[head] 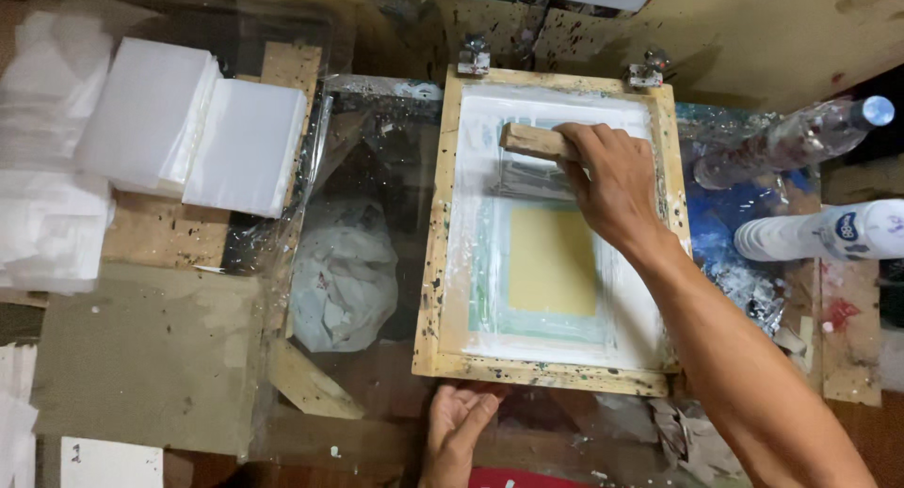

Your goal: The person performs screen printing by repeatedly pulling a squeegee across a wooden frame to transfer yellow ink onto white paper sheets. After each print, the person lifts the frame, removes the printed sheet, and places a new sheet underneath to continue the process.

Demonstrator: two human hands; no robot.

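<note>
Overhead, one wooden screen frame [551, 370], one squeegee [535, 142] gripped by closed right hand [612, 182], left hand [457, 432] open, fingertips touching frame's near edge, two plastic bottles [786, 144].

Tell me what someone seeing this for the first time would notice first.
The paint-spattered wooden screen-printing frame at centre draws the eye, its white mesh showing a yellow rectangle. The right hand grips a wooden squeegee at the frame's far end, while the left hand touches its near edge. Stacks of white sheets lie at upper left.
</note>
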